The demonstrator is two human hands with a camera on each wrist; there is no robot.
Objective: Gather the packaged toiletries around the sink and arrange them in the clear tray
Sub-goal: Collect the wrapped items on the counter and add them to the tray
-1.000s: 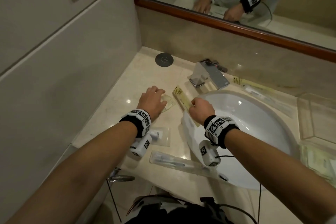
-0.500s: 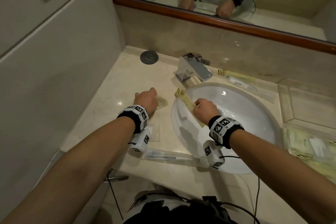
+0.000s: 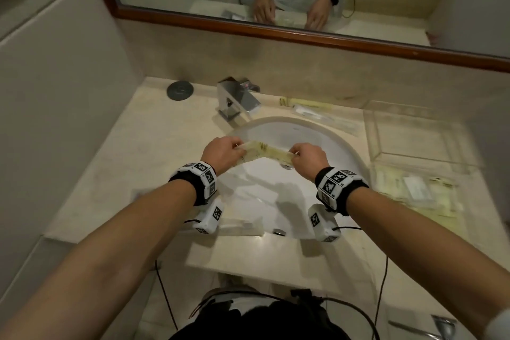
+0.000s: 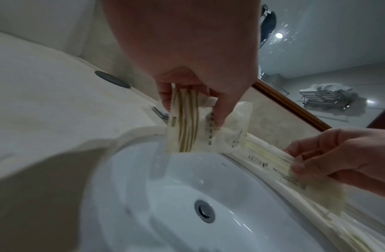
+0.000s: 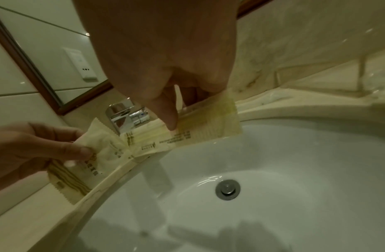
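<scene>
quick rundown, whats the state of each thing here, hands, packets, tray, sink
left hand: pinching a small packet and one end of the long packet
right hand: pinching the long packet's other end
long packet: held above the basin
small packet: held with it
clear tray: on the counter, empty as far as shows
sink: dry-looking
faucet: no water running

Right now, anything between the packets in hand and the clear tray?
Nothing visible. Both hands, left and right, hold the packets above the sink. The clear tray sits to the right on the counter, with only the basin rim and bare counter between.
</scene>
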